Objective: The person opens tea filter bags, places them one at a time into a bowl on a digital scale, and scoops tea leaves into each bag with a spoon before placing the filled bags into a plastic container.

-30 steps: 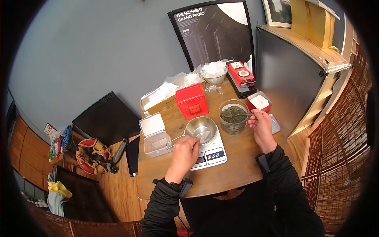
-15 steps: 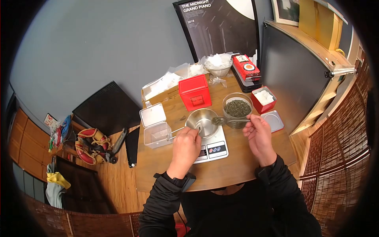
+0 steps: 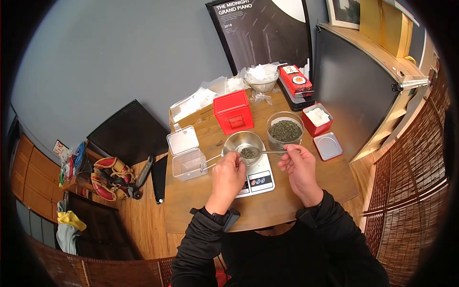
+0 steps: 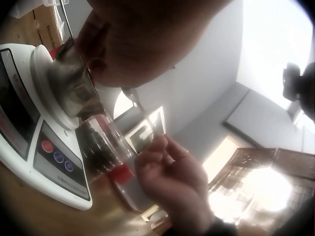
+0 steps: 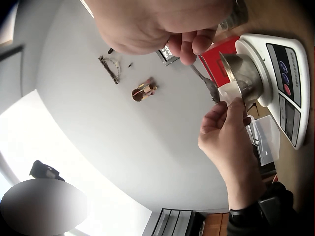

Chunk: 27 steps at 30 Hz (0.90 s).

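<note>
My right hand pinches the handle of a metal spoon, whose bowl carries dried green leaves over a steel pan. The pan has a wire handle and sits on a white kitchen scale. At the pan's near rim, the fingers of my left hand pinch a small white translucent bag, mostly hidden behind them in the head view. In the right wrist view the spoon tip is right at those fingertips. A clear jar of dried leaves stands right of the pan.
Behind the pan stands a red tin. To the left is a clear plastic box with its lid up. An open red tin with white contents and its lid are at the right. White bags fill a bowl at the back.
The spoon has come out of the jar with leaves and moved left over the pan, my right hand travelling with it. My left hand has stayed at the pan's rim.
</note>
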Tool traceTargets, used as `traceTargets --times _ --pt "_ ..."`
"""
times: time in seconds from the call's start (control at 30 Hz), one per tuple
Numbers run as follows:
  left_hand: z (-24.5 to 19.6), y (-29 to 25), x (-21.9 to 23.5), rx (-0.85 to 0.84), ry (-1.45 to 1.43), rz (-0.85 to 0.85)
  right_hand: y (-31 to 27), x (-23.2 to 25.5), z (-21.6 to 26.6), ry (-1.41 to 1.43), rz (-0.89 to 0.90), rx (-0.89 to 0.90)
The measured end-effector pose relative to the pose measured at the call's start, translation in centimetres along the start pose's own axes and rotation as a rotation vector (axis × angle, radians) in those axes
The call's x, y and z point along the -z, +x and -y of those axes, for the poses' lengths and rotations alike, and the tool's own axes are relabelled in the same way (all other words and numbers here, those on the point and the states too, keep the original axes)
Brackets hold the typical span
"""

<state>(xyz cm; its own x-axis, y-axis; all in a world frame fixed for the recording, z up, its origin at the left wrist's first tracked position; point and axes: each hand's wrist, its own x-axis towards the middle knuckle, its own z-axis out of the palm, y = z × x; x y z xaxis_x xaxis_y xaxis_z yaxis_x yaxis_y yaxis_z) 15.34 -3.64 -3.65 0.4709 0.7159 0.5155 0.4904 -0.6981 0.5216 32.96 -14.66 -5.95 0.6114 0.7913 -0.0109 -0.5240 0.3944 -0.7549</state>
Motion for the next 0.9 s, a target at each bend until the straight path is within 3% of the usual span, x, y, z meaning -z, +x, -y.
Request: traceTargets --times 0.23,0.53,0.63,0.7,0.8,0.9 --pt "0.0 0.3 0.1 0.04 0.004 0.025 0.1 -0.6 -0.5 -0.14 -0.015 0.046" --pt "-0.5 0.8 0.4 0.015 0.041 0.064 0.4 -3.8 0.2 -0.333 0.093 0.158" --pt "-0.8 1.2 0.8 0.002 0.069 0.079 0.8 -4.8 0.5 -0.406 0.186 0.248" --pt "-0.8 1.4 0.9 0.006 0.073 0.091 1.3 -5.2 0.9 -0.681 0.229 0.437" --pt "-0.8 1.5 0.9 -0.041 0.078 0.08 0.8 -6.8 2.4 -0.824 0.284 0.575" --pt "-1.0 1.6 1.0 -0.025 0.062 0.083 0.9 -7.2 2.9 -0.885 0.301 0.563"
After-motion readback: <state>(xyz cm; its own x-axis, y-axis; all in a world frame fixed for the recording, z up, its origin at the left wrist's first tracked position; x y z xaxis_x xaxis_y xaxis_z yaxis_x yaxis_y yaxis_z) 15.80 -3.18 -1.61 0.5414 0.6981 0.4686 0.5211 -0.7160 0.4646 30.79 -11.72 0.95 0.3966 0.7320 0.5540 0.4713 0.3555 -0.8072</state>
